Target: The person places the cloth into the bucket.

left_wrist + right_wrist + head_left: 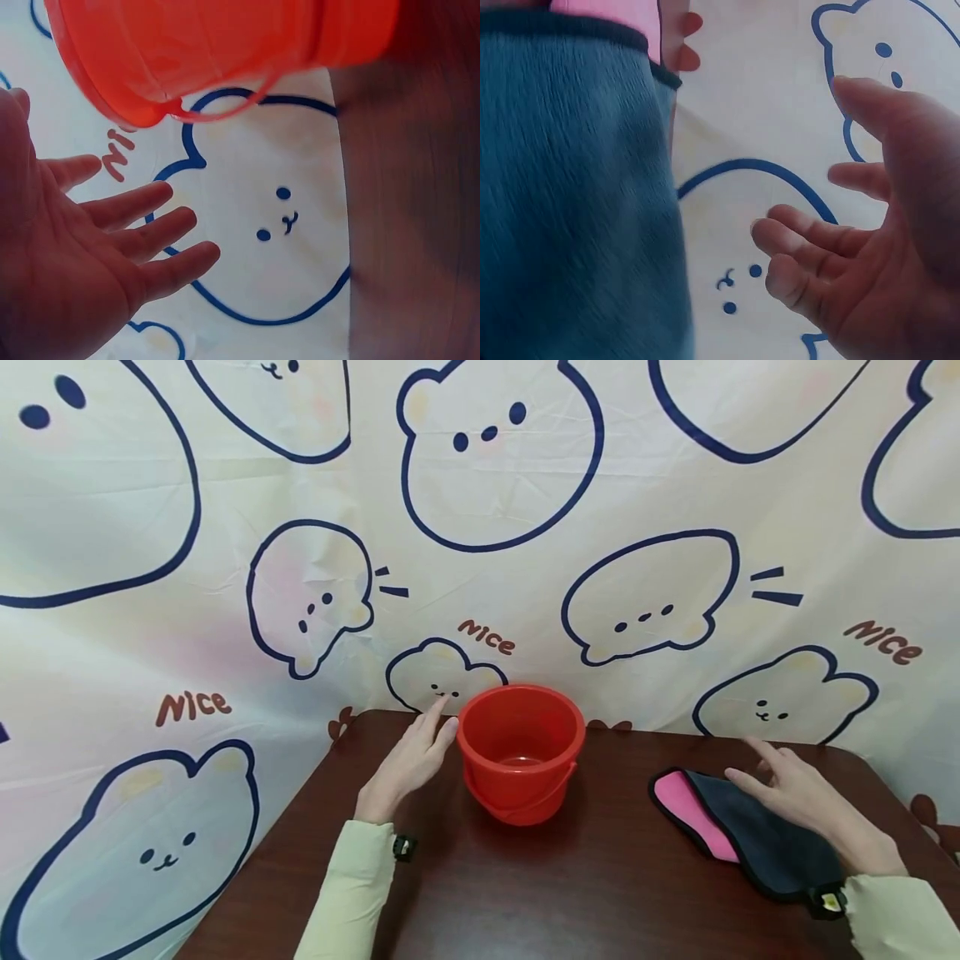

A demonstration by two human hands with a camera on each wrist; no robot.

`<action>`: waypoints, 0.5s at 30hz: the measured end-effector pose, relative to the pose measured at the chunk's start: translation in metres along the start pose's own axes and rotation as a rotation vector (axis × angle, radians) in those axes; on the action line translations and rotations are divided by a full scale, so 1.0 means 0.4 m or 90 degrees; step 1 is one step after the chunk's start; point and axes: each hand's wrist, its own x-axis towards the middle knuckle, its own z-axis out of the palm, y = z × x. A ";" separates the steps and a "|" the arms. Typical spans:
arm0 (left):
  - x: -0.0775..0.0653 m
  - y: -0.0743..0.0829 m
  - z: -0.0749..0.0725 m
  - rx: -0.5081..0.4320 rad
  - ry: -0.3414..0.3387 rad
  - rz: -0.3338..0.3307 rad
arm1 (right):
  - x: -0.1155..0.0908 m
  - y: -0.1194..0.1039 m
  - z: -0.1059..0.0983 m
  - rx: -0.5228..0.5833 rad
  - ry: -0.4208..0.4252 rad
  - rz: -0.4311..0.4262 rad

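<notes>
A red plastic bucket (513,783) with its handle hanging down stands upright toward the back of the table. My left hand (408,764) is just left of it, fingers extended. In the left wrist view that hand (90,255) has spread fingers and an empty palm, apart from the bucket (202,45). A folded cloth (787,847), dark blue-grey with a pink part and black edging, lies on the right. Over its far right part hovers my right hand (806,793). Loosely bent, its fingers (802,240) hold nothing beside the cloth (577,195) in the right wrist view.
The dark brown wooden table (570,902) reaches back to a pale curtain (480,585) printed with cartoon animals and the word "Nice". The curtain hangs close behind the bucket and along the left side.
</notes>
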 end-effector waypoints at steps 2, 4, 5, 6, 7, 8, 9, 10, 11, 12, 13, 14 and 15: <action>0.005 0.005 0.011 -0.029 0.001 -0.008 | 0.001 -0.002 0.018 0.002 -0.014 -0.001; 0.009 0.010 0.024 -0.055 0.003 -0.014 | 0.000 -0.002 0.034 0.002 -0.035 -0.002; 0.012 0.012 0.030 -0.066 0.006 -0.015 | -0.001 -0.004 0.040 0.002 -0.046 -0.002; 0.013 0.013 0.036 -0.076 0.010 -0.018 | -0.001 -0.004 0.044 0.001 -0.055 -0.006; 0.014 0.013 0.041 -0.087 0.016 -0.020 | -0.002 -0.004 0.048 0.001 -0.063 -0.007; 0.014 0.013 0.046 -0.099 0.023 -0.021 | -0.003 -0.004 0.052 0.001 -0.069 -0.010; 0.014 0.013 0.051 -0.112 0.032 -0.020 | -0.004 -0.006 0.054 0.001 -0.074 -0.013; 0.014 0.013 0.056 -0.127 0.038 -0.017 | -0.004 -0.007 0.056 0.003 -0.080 -0.017; 0.013 0.012 0.061 -0.143 0.042 -0.014 | -0.005 -0.008 0.058 0.005 -0.087 -0.019; 0.012 0.012 0.065 -0.160 0.044 -0.013 | -0.006 -0.009 0.059 0.006 -0.095 -0.020; 0.010 0.011 0.070 -0.179 0.044 -0.013 | -0.008 -0.010 0.061 0.007 -0.103 -0.020; 0.009 0.011 0.074 -0.198 0.045 -0.011 | -0.009 -0.011 0.062 0.010 -0.112 -0.024; 0.008 0.010 0.078 -0.216 0.043 -0.010 | -0.010 -0.012 0.062 0.012 -0.122 -0.025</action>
